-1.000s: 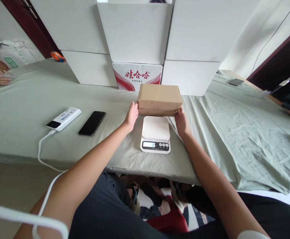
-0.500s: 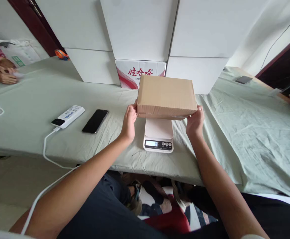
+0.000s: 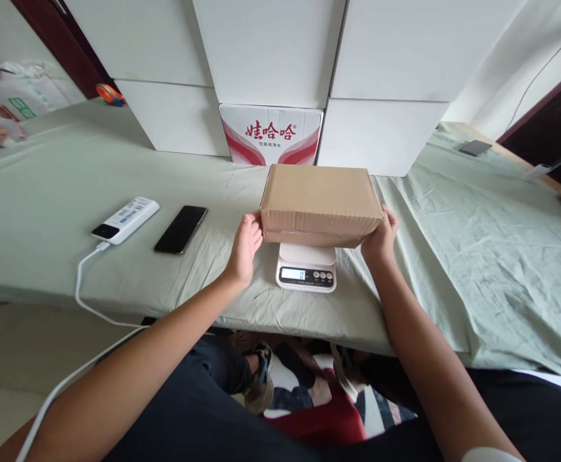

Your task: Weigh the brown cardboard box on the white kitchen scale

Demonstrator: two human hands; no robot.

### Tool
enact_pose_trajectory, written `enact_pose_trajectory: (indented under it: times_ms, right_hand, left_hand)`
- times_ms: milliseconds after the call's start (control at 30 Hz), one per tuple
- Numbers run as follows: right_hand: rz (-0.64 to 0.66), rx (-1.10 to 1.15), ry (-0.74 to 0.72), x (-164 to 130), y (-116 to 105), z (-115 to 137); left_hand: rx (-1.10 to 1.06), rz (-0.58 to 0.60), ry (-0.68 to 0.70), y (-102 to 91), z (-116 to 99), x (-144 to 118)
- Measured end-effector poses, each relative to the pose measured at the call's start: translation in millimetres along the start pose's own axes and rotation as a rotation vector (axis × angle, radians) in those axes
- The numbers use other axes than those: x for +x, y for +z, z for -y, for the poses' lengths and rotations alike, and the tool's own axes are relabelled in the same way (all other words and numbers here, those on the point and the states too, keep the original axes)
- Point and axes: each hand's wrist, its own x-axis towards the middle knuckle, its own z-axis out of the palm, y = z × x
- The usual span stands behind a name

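A plain brown cardboard box (image 3: 319,202), with no print showing on its top or front, sat over the white kitchen scale (image 3: 306,267) near the front edge of the worktop (image 3: 59,192), which was draped in a pale green sheet. The left hand (image 3: 245,245) was pressed against the box's left end and the right hand (image 3: 380,236) cupped its right end, so both hands were grasping the box between them; whether its underside rested fully on the scale's platform could not be told. The scale's small display read "0", with three round buttons beside it.

At twelve o'clock from the box stood a white carton (image 3: 271,135) with red swooshes and red Chinese characters "娃哈哈", with a smaller line beneath them too fine to read, wedged among large blank white boxes (image 3: 265,51). At nine o'clock from the box lay a black phone (image 3: 181,229), face up and dark, and beyond it a white power bank (image 3: 125,219) with blue label print too small to read, a white cable (image 3: 85,282) running from its near end.
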Motion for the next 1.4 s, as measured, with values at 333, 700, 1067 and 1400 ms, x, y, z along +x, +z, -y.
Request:
enact_pose_trajectory:
  times_ms: [333, 700, 1067, 1400]
  right_hand:
    - [0.024, 0.053, 0.073, -0.7, -0.3, -1.6]
    - [0.061, 0.059, 0.072, 1.7, -9.7, -7.1]
    - [-0.131, 0.174, -0.025, 15.1, -11.4, -9.1]
    - [-0.283, -0.047, 0.097, 18.5, -16.5, -34.6]
  left_hand:
    - [-0.017, -0.052, -0.045, 0.8, 1.0, -8.6]
    - [-0.005, -0.06, -0.035, 1.5, 1.5, -16.5]
    - [-0.027, -0.192, -0.036, -3.1, 1.8, -14.6]
    - [-0.032, -0.247, -0.07, -9.7, 7.4, -3.3]
